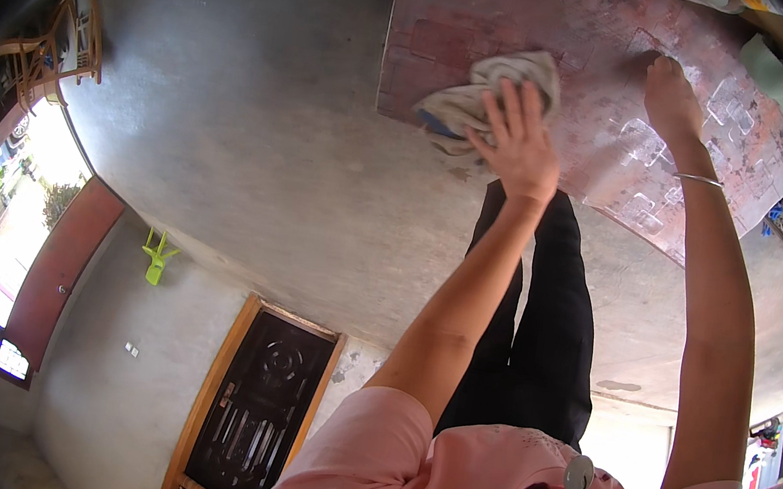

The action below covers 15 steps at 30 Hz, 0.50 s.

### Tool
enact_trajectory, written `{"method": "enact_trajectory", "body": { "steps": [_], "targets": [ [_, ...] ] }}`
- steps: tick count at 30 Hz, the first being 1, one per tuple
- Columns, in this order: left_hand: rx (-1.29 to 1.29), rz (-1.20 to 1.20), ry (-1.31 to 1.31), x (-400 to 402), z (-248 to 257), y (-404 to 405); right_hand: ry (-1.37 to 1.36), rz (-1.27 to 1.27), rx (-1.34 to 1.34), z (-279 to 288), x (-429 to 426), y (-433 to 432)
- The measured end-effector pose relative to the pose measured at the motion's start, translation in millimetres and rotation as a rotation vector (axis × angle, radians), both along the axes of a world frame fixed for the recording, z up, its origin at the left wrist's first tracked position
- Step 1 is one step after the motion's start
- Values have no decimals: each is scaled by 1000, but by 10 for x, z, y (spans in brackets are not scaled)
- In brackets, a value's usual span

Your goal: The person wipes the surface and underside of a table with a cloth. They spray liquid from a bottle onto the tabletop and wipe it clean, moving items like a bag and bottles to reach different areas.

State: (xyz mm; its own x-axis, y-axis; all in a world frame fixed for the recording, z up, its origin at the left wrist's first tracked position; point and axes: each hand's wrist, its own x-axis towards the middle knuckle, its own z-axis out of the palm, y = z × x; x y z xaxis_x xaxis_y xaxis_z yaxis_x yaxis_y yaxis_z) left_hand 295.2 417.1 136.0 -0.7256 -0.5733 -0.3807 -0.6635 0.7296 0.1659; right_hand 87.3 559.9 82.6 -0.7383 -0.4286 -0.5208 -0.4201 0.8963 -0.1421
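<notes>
Before me is a table top [588,100] with a worn reddish, patterned surface and pale shiny patches. My left hand [520,139] presses a crumpled, pale grey-beige cloth [518,72] at the table's near left corner, fingers spread over it. Part of the cloth hangs past the edge, and a bit of blue shows at its lower left. Farther right, my right hand [674,100], with a silver bangle on the wrist, is on or just above the table top, fingers curled. Nothing shows in it, though its underside is hidden.
Light green material [776,84] lies at the table's far right end. Wooden chairs [61,45] stand by an open doorway at left. A small green plastic stool [157,258] stands near the wall, left of a dark wooden door [259,405]. My legs are close to the table's near edge.
</notes>
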Motion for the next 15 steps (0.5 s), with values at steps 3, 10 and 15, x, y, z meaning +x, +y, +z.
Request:
{"method": "enact_trajectory", "body": {
  "steps": [3,10,15],
  "targets": [
    [11,-352,77,223,60,318,43,73,-195,-54,-88,203],
    [-108,-232,91,-353,-183,-1144,-161,-462,-348,424,658,947],
    [106,-29,165,-1178,-73,-2125,-311,-615,-288,587,1670,1565]
  ]
}}
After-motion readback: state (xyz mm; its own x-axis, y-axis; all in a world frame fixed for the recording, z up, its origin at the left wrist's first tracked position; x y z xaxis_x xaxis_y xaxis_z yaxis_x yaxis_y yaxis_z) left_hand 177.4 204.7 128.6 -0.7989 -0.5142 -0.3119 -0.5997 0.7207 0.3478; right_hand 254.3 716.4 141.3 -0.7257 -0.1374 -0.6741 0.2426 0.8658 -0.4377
